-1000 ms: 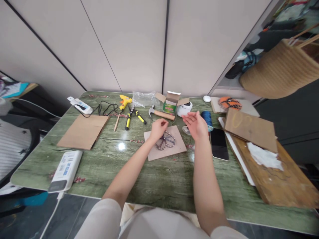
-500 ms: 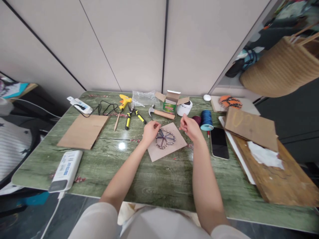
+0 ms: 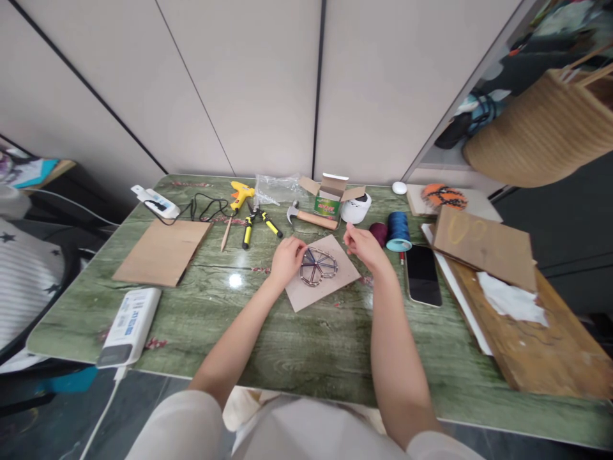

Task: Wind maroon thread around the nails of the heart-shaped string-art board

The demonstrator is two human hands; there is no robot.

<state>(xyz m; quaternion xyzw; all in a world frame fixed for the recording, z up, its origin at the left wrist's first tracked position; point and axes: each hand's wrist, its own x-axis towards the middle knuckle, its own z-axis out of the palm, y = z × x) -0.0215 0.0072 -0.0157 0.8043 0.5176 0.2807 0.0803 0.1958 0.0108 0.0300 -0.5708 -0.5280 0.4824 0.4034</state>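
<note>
The left hand (image 3: 287, 262) curls its fingers (image 3: 301, 248) at the left edge of the nail-and-string figure (image 3: 318, 266), touching it or just beside it, with nothing visible in them. The figure lies right of those fingertips, on a cardboard square (image 3: 332, 292). The right hand (image 3: 366, 249) hovers by the square's far corner, fingers (image 3: 349, 233) pinched narrow; whether they hold thread, I cannot tell. Just past them stand a maroon spool (image 3: 378, 234) and a blue spool (image 3: 398, 231).
</note>
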